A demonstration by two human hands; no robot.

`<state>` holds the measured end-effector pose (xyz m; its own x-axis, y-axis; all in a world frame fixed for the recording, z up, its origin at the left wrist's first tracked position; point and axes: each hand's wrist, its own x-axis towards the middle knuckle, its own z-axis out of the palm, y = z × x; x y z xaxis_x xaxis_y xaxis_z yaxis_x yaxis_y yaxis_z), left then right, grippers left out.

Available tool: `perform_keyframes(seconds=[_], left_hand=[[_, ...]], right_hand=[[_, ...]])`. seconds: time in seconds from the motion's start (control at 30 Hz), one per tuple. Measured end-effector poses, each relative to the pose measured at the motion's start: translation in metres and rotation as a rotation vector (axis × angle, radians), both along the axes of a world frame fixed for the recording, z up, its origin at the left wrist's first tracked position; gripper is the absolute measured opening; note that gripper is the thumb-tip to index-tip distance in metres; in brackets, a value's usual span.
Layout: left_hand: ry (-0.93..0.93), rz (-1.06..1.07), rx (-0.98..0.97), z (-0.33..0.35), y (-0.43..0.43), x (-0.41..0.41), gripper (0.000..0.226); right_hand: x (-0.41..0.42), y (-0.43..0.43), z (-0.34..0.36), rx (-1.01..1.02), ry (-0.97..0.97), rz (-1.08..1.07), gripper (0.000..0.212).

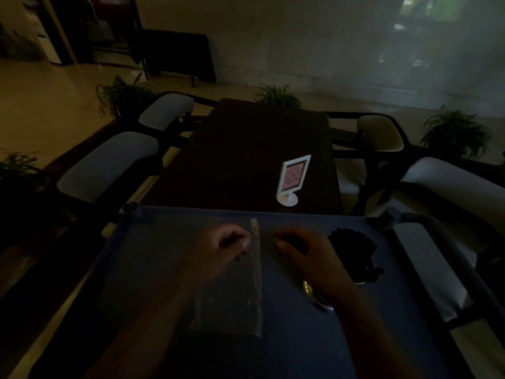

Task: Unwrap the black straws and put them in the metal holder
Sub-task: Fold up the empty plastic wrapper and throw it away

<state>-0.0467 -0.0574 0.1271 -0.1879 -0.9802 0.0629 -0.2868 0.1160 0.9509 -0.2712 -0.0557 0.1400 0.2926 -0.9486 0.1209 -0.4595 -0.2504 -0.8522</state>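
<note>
The scene is very dim. A clear plastic wrapper [235, 294] lies on the blue tray surface [153, 255] in front of me, its top end raised. My left hand [221, 250] pinches the wrapper's upper edge between thumb and fingers. My right hand [306, 253] is curled just right of that edge and seems to pinch the wrapper too, though the dark blurs it. A bunch of black straws [352, 250] fans out of the metal holder [360, 281] at the right; only a bright glint of the holder's rim shows.
A white table sign [293, 179] stands on the dark table [246, 149] beyond the tray. A shiny metal object [314, 295] lies under my right wrist. Cushioned chairs [109, 162] flank the table on both sides, with potted plants [453, 132] behind.
</note>
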Motion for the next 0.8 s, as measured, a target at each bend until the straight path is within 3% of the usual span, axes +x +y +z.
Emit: perform_keyframes(seconds=[0.37, 0.47, 0.6, 0.63, 0.8], left_hand=[[-0.064, 0.125, 0.299, -0.076, -0.009, 0.072, 0.017], [-0.172, 0.194, 0.416, -0.099, -0.014, 0.078, 0.009], [-0.222, 0.289, 0.602, -0.127, -0.017, 0.079, 0.011], [-0.250, 0.303, 0.638, -0.133, -0.017, 0.079, 0.011], [-0.429, 0.303, 0.633, -0.149, -0.025, 0.076, 0.012]], right_hand=[[0.047, -0.006, -0.082, 0.310, 0.007, -0.236, 0.021], [0.046, -0.015, -0.110, 0.351, 0.056, -0.325, 0.024], [0.045, -0.036, -0.150, 0.511, 0.184, -0.413, 0.003], [0.045, -0.040, -0.159, 0.544, 0.215, -0.427, 0.007], [0.053, -0.048, -0.179, 0.621, 0.355, -0.460, 0.012]])
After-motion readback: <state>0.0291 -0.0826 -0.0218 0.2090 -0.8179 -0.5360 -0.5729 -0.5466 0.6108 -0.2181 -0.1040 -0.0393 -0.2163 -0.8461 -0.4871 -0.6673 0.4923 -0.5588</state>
